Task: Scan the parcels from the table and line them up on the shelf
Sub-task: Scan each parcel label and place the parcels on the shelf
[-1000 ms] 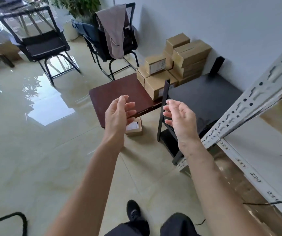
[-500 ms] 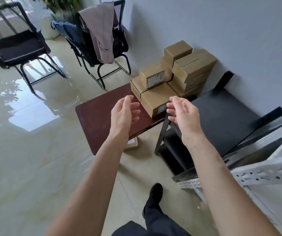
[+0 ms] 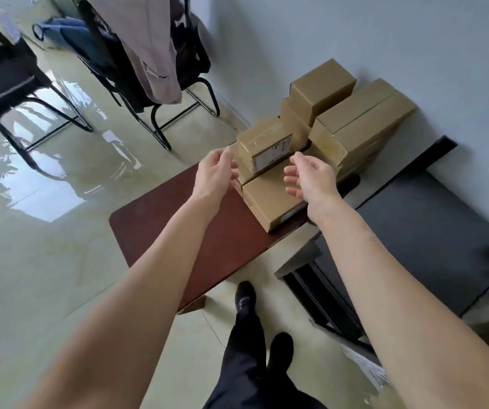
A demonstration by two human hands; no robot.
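A black chair (image 3: 7, 81) and a second chair draped with a grey garment (image 3: 146, 48) stand on the glossy floor at the left. The left hand (image 3: 215, 175) and right hand (image 3: 311, 177) reach out with fingers loosely spread, holding nothing, either side of a labelled cardboard parcel (image 3: 267, 149). It sits atop other stacked parcels (image 3: 355, 119) at the far end of the brown table (image 3: 208, 240); the dark shelf (image 3: 429, 231) lies to the right.

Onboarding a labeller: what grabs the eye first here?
Two bare hands, left hand and right hand, reach open toward a labelled parcel atop the stack of brown parcels on the dark red table by the wall. Right of it stands a black shelf.
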